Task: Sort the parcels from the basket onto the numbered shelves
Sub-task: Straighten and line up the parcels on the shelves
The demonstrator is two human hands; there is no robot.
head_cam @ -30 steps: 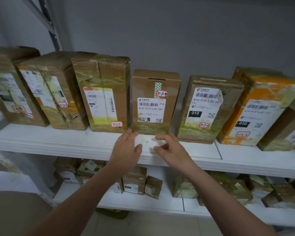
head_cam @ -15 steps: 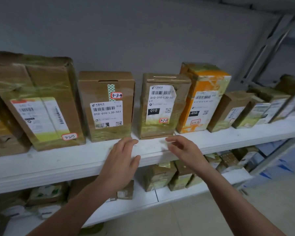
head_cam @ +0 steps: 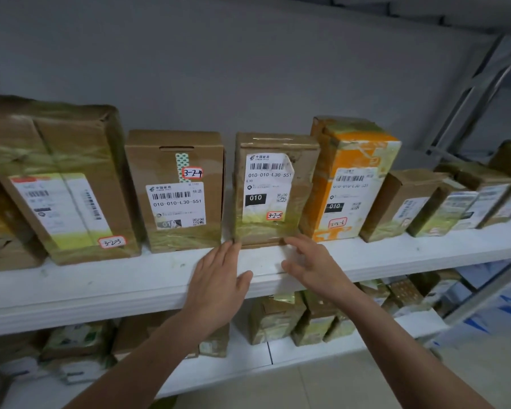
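Note:
A row of taped cardboard parcels stands upright on the white shelf (head_cam: 101,278). The brown parcel tagged 3-2-5 (head_cam: 273,190) is in the middle, with the 3-2-4 parcel (head_cam: 174,190) to its left and an orange parcel (head_cam: 351,178) to its right. My left hand (head_cam: 219,278) lies flat over the shelf edge, its fingertips at the lower left corner of the 3-2-5 parcel. My right hand (head_cam: 313,261) is spread with straight fingers, its fingertips at the parcel's lower right front edge. Neither hand holds anything.
A large parcel tagged 3-2-3 (head_cam: 62,184) stands at the left. Smaller boxes (head_cam: 443,202) line the shelf to the right. The lower shelf (head_cam: 248,358) carries several small parcels. A grey metal upright (head_cam: 466,95) rises at the right, with the wall behind.
The view has swung right along the shelf. Both hands have shifted from in front of the 3-2-4 parcel to the base of the 3-2-5 parcel.

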